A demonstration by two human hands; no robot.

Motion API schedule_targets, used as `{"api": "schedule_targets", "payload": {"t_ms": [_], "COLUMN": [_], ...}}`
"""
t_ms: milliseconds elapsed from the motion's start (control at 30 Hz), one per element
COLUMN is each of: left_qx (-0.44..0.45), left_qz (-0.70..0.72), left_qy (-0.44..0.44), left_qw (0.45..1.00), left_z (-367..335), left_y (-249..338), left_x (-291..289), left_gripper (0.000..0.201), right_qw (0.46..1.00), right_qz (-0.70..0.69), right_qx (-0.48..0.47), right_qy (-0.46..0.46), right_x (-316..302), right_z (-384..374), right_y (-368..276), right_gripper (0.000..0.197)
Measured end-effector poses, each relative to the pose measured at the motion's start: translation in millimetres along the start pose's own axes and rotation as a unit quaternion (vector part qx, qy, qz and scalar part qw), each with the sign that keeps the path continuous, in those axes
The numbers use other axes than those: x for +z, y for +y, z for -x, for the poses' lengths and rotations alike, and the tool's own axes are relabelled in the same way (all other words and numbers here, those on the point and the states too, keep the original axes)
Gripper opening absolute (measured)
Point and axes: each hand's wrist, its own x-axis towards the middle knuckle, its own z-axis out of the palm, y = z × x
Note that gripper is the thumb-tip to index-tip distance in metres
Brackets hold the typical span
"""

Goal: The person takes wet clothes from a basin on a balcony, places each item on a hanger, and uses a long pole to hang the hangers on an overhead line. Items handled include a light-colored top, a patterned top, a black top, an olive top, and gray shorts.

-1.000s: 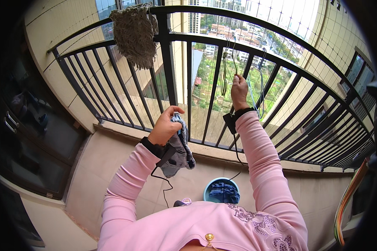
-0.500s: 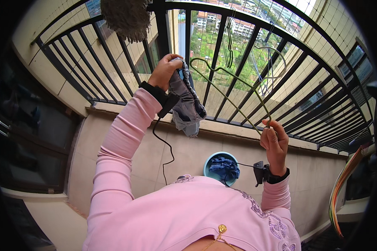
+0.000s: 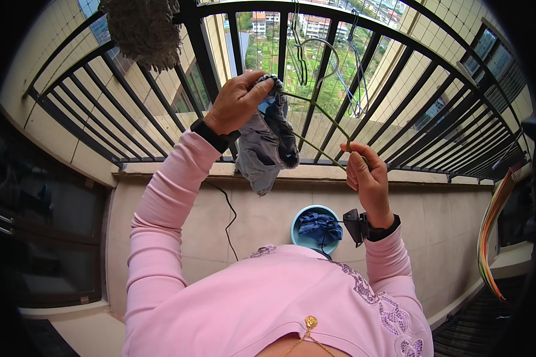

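Note:
A faded grey-blue denim garment (image 3: 258, 143) with a frayed edge hangs from my left hand (image 3: 235, 102), which is closed on its upper rim. My right hand (image 3: 368, 181) pinches one end of a green clothes hanger (image 3: 333, 121) with thumb and fingers. The hanger's other end reaches into the opening at the garment's top, where the cloth hides its tip. Its curved hook (image 3: 336, 53) points up and away, toward the railing. Both wrists wear black straps, and a small black device sits beside the right one.
A black metal railing (image 3: 372, 43) curves across the front. Other hangers (image 3: 299, 56) hang on it, including a blue one (image 3: 355, 98). A shaggy grey mop head (image 3: 142, 33) hangs at upper left. Below, a light-blue basin (image 3: 293, 237) holds dark blue cloth (image 3: 318, 227). Striped cords (image 3: 487, 244) hang right.
The hanger has moved left with my right hand, and its far end has gone from beside the garment into its opening. The view has shifted slightly to the right.

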Motion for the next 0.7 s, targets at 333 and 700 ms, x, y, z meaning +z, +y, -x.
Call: {"api": "schedule_targets", "payload": {"t_ms": [333, 700], "left_qx": [0.016, 0.004], "left_qz": [-0.076, 0.08], "left_qy": [0.0, 0.046], "left_qw": [0.997, 0.996], "left_z": [11, 24], "left_y": [17, 25], "left_x": [-3, -14], "left_gripper": [0.02, 0.02], "right_qw": [0.832, 0.784], "right_qz": [0.391, 0.578], "right_qx": [-0.385, -0.219], "right_qy": [0.081, -0.052], "right_x": [20, 41], "right_z": [-10, -40], "right_y": [-18, 12], "right_gripper": [0.03, 0.044]}}
